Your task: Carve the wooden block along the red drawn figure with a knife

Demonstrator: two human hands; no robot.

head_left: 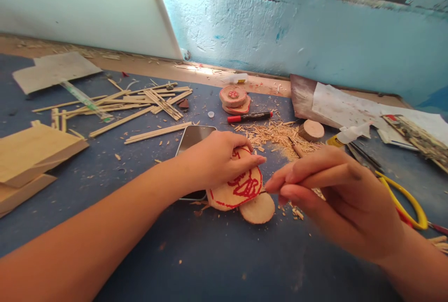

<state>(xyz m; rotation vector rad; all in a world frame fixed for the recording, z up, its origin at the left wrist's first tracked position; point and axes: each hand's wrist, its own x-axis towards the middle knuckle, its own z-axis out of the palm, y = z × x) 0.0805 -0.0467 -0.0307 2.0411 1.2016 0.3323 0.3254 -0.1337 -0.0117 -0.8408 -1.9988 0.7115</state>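
My left hand [219,157] is closed over a wood slice [224,195] with red marker lines drawn on its face, pressing it down with thumb and fingers. The slice rests partly over a phone [192,137] and partly over a smaller round wood disc [259,212]. In a pencil-like grip, my right hand [346,204] holds a carving tool [331,176] with a wooden handle. Its thin dark tip meets or nearly meets the slice's right edge; exact contact is hard to make out.
Wood shavings [280,134], a red marker [250,117], stacked carved slices [234,99] and a small log piece [311,130] lie beyond my hands. Wooden sticks [140,101] and cardboard [38,152] are left; a glue bottle [348,135] and yellow-handled scissors [402,199] right.
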